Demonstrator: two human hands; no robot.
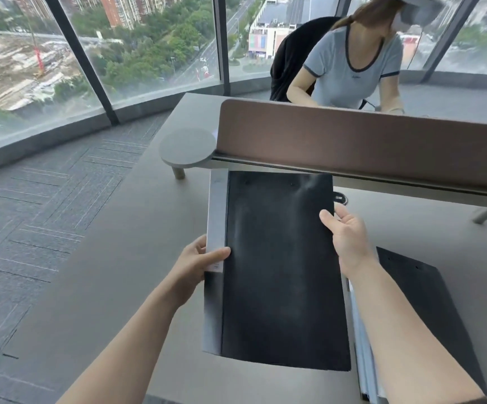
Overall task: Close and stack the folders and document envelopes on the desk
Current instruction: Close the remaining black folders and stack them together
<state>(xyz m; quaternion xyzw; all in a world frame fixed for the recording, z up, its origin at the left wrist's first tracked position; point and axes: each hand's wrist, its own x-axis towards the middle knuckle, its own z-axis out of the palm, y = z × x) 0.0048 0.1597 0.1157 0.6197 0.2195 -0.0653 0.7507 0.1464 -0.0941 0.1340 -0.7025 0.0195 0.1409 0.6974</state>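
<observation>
- A closed black folder (283, 272) with a pale grey spine strip along its left edge fills the middle of the frame, held over the grey desk (119, 272); whether its lower edge touches the desk is hard to tell.
- The left hand (198, 263) grips the spine left of centre: the thumb lies across the grey strip on top, the other fingers curl behind and are hidden by the folder.
- The right hand (345, 234) grips the folder's right edge right of centre, thumb on the black cover; the remaining fingers sit behind the edge and are only partly seen.
- At the lower right a second black folder (428, 293) lies on the desk, largely covered by the right forearm and cut off by the frame's bottom edge; pale sheets or envelopes (363, 354) show beside it, too blurred to count.
- A brown divider screen (367, 144) crosses the upper right, hiding the desk behind it.
- Beyond the screen sits another person (353, 71), lower body hidden.
</observation>
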